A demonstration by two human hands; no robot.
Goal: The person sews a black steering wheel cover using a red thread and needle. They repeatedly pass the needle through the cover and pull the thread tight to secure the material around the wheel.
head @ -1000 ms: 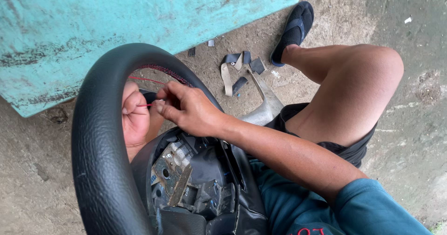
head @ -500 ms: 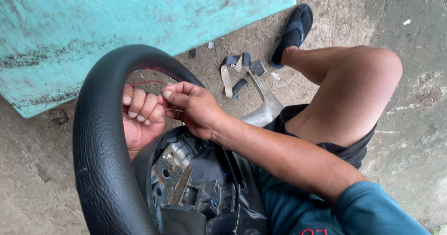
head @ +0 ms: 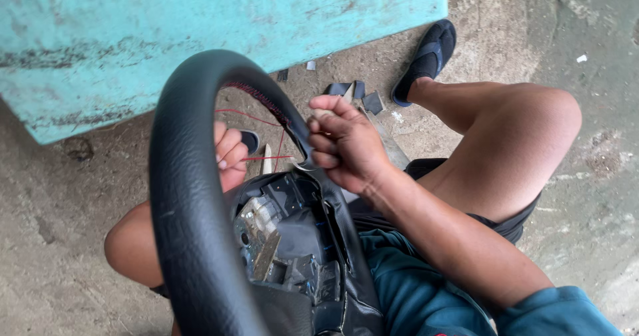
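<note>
I sit on the concrete floor (head: 586, 196) with a black steering wheel (head: 183, 196) standing upright between my knees, and its thick rim blocks most of the view to my left side. Behind it stands a turquoise painted board (head: 200, 23), worn and scratched. One dark sandal (head: 426, 59) is on my foot near the board's corner. Some small dark scraps (head: 359, 95) lie on the floor just behind my right hand; I count about three, but they overlap and I am not sure.

My left hand (head: 229, 155) is half hidden behind the rim; its fingers curl around the red thread (head: 266, 157) and hold it tight. My right hand (head: 346, 146) is clenched on the inner side of the rim, and it pinches a curved needle (head: 303, 167) just beside the red stitching (head: 263, 99). Two strands of thread run from the seam toward my left hand. In the centre of the wheel the hub (head: 279, 236) is open, with metal and plastic parts showing.

Compared with half a second ago, my right hand has moved away from my left hand, the two are now apart, and the thread is stretched between them. The wheel also sits more to the right in view.
</note>
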